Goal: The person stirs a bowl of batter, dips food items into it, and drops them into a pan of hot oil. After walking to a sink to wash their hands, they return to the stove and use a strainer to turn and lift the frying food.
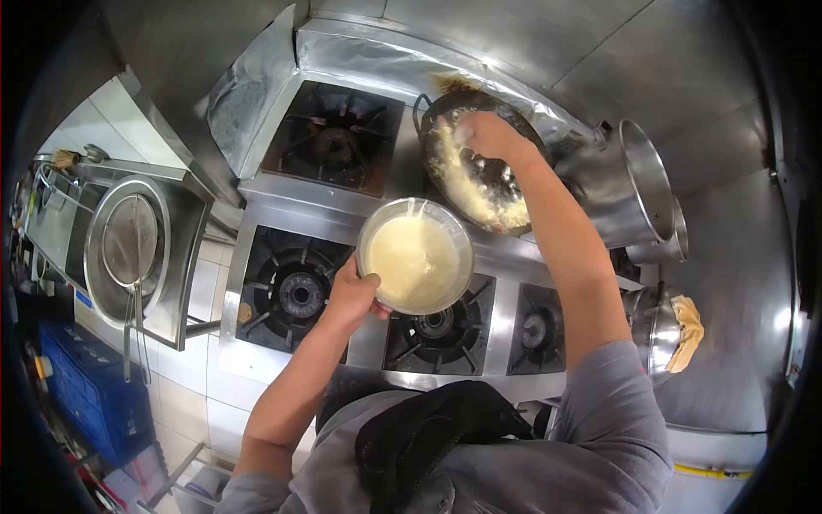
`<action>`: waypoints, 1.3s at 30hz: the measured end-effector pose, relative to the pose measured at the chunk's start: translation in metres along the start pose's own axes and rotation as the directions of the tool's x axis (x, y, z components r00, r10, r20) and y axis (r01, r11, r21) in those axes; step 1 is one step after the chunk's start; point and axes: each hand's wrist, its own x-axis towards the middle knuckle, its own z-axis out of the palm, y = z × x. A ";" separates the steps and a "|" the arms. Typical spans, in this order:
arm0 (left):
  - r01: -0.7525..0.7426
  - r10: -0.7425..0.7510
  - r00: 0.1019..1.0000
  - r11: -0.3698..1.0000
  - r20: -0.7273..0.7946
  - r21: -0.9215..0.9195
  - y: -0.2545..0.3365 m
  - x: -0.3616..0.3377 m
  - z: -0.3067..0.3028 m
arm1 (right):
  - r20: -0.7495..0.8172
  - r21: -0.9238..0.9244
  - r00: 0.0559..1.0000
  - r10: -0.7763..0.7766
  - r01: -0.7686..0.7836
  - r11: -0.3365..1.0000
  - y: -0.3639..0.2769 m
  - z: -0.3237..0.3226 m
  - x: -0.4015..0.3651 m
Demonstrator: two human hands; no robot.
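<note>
My left hand (353, 295) grips the near-left rim of a round bowl (465, 240), thumb on top of the edge. Pale yellow batter (411, 257) fills much of the bowl, which is held over the front of the stove. Beyond it, my right hand (492, 137) reaches over a dark wok (535, 128) on a back burner. Bubbling oil and a curved band of pale frying batter (467, 190) show in the wok. The fingers of my right hand are blurred and whitish, so what they hold, if anything, cannot be made out.
A tall steel pot (599, 184) stands right of the wok, with a covered pot (655, 330) nearer me. Burners (334, 146) lie left of the wok and in front. At left, a wire strainer (130, 240) rests across a steel basin (96, 283). A blue crate (94, 390) sits below.
</note>
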 end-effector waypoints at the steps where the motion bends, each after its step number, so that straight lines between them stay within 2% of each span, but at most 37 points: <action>1: -0.001 0.001 1.000 1.000 -0.003 -0.002 -0.001 -0.001 -0.001 | -0.001 0.023 0.999 -0.036 0.036 0.999 0.003 0.004 0.000; 4: 0.007 -0.007 1.000 1.000 -0.017 -0.013 -0.002 -0.002 -0.008 | -0.018 -0.066 1.000 -0.002 0.001 0.998 0.008 0.009 0.011; 11: -0.015 0.012 0.998 0.999 -0.055 -0.043 -0.008 -0.001 -0.017 | -0.044 -0.106 0.990 0.136 -0.140 0.984 0.000 -0.014 0.026; 13: -0.028 0.026 0.999 0.998 -0.048 -0.048 -0.009 0.001 -0.018 | -0.176 -0.139 0.980 0.092 -0.117 0.983 0.000 -0.024 0.026; 19: -0.040 0.039 0.998 0.999 -0.039 -0.034 -0.004 -0.004 -0.018 | -0.259 -0.101 0.964 0.061 -0.090 0.991 -0.020 -0.086 0.013; 21: -0.047 0.045 0.998 0.997 -0.036 -0.059 -0.004 -0.007 -0.018 | -0.378 -0.103 0.926 0.000 -0.042 0.994 -0.020 -0.100 0.009; 22: -0.051 0.050 0.998 0.997 -0.028 -0.051 -0.003 -0.010 -0.018 | -0.387 -0.104 0.922 0.006 -0.050 0.993 -0.023 -0.104 0.004; 24: -0.047 0.046 0.998 0.998 -0.034 -0.033 -0.002 -0.016 -0.016 | -0.513 -0.119 0.857 -0.052 -0.011 0.993 -0.032 -0.111 -0.001; 25: -0.054 0.053 0.998 0.998 -0.029 -0.027 -0.003 -0.019 -0.015 | -0.521 -0.122 0.852 -0.050 -0.016 0.992 -0.034 -0.110 -0.005; 27: -0.053 0.052 0.998 0.998 -0.030 -0.028 -0.007 -0.022 -0.014 | -0.366 -0.056 0.916 0.166 -0.200 0.978 -0.040 -0.104 -0.013; 28: -0.057 0.056 0.998 0.998 -0.026 -0.021 -0.009 -0.023 -0.013 | -0.374 -0.054 0.912 0.169 -0.203 0.978 -0.046 -0.103 -0.020; 30: -0.045 0.044 0.998 0.999 -0.037 -0.011 -0.014 -0.026 -0.011 | -0.481 -0.021 0.870 0.106 -0.132 0.991 -0.067 -0.093 -0.042; 32: -0.044 0.044 0.999 0.999 -0.015 -0.019 -0.022 -0.026 -0.010 | -0.360 0.129 0.928 0.097 -0.053 0.990 -0.124 -0.077 -0.083; 33: -0.045 0.045 0.999 0.998 0.005 -0.034 -0.025 -0.024 -0.009 | -0.349 0.175 0.936 -0.050 0.118 0.977 -0.104 -0.024 -0.088; 34: -0.050 0.050 0.999 0.998 0.006 -0.031 -0.027 -0.024 -0.007 | -0.136 0.214 0.967 -0.217 0.243 0.946 -0.147 -0.022 -0.117; 35: -0.035 0.036 0.999 0.999 0.019 -0.016 -0.029 -0.023 -0.004 | 0.024 0.337 0.977 -0.212 0.192 0.922 -0.142 0.025 -0.129; 36: -0.018 0.017 0.999 1.000 0.035 0.003 -0.032 -0.023 -0.002 | 0.143 0.184 0.961 -0.237 0.209 0.960 -0.153 0.050 -0.149; 38: -0.004 0.002 0.999 1.000 0.046 0.027 -0.036 -0.024 0.008 | 0.079 -0.023 0.986 -0.150 0.152 0.988 -0.175 0.094 -0.182; 39: -0.004 0.003 0.999 1.000 0.040 0.030 -0.036 -0.025 0.014 | 0.071 -0.020 0.990 -0.118 0.120 0.993 -0.179 0.106 -0.193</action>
